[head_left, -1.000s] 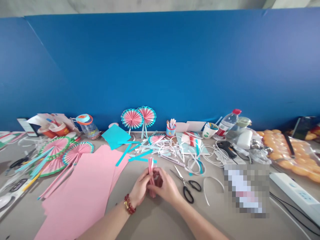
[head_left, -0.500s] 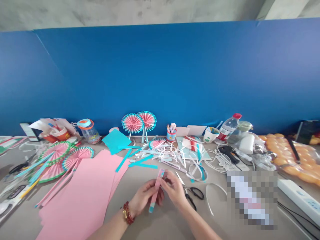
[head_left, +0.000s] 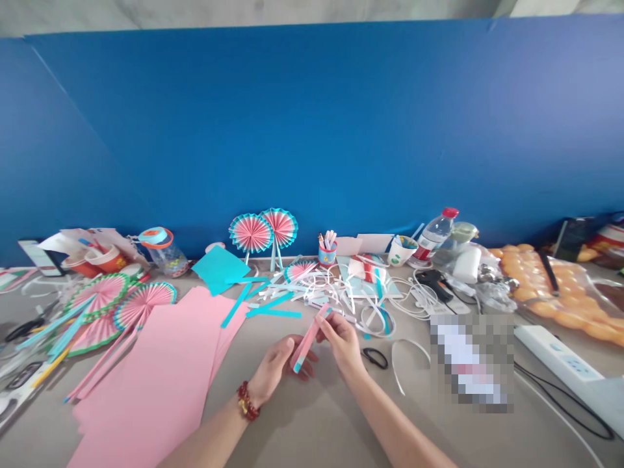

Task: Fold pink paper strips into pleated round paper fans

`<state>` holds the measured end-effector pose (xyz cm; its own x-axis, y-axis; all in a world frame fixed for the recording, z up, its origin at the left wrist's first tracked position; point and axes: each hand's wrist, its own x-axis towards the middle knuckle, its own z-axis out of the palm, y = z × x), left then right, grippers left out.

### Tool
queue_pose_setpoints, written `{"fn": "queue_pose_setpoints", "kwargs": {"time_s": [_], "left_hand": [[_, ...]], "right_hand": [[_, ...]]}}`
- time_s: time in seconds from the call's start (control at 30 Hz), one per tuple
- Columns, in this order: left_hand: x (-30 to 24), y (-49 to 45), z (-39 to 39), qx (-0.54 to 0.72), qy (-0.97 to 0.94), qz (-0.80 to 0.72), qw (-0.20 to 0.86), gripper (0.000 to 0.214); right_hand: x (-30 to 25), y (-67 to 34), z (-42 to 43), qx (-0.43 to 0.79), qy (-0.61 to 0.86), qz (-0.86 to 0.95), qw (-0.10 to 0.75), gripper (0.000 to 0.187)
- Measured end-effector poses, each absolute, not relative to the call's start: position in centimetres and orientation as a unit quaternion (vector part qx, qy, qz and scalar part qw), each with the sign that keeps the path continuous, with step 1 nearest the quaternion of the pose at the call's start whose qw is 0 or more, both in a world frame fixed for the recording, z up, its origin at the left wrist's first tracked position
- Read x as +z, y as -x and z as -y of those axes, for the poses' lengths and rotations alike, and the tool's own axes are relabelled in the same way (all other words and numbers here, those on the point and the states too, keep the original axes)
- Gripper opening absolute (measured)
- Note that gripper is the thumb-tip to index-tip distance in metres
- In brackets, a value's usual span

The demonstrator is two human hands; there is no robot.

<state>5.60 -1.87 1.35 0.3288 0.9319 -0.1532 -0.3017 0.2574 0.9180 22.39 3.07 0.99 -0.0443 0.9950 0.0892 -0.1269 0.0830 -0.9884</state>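
Note:
Both my hands hold a folded pink paper strip with teal ends (head_left: 308,338), tilted from lower left to upper right just above the table. My right hand (head_left: 344,338) pinches its upper end. My left hand (head_left: 279,364), with a red bead bracelet on the wrist, cradles the lower end with curled fingers. A stack of pink paper sheets (head_left: 160,370) lies to the left of my hands. Black-handled scissors (head_left: 374,357) lie just right of my right hand, partly hidden by it.
Finished pink and teal paper fans (head_left: 263,232) stand at the blue back wall; more fans (head_left: 121,305) lie at the left. Loose white and teal strips (head_left: 336,296), cups, a water bottle (head_left: 431,235), cables and a white power strip (head_left: 560,357) crowd the back and right.
The folded strip stood upright between both hands, then tilted to a slant. My right hand has moved to its upper end and my left hand has opened out beneath it.

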Motion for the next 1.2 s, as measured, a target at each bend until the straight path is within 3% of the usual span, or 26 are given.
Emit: {"fn": "queue_pose_setpoints", "kwargs": {"time_s": [0.7, 1.2], "left_hand": [[0.5, -5.9, 1.5, 0.451, -0.465, -0.437, 0.624, 0.033], [0.4, -6.1, 1.8, 0.434, -0.512, -0.429, 0.604, 0.038]], "right_hand": [[1.2, -21.4, -2.3, 0.611, 0.403, 0.459, 0.503, 0.031], [0.9, -21.5, -2.3, 0.567, 0.397, 0.502, 0.518, 0.03]]}}
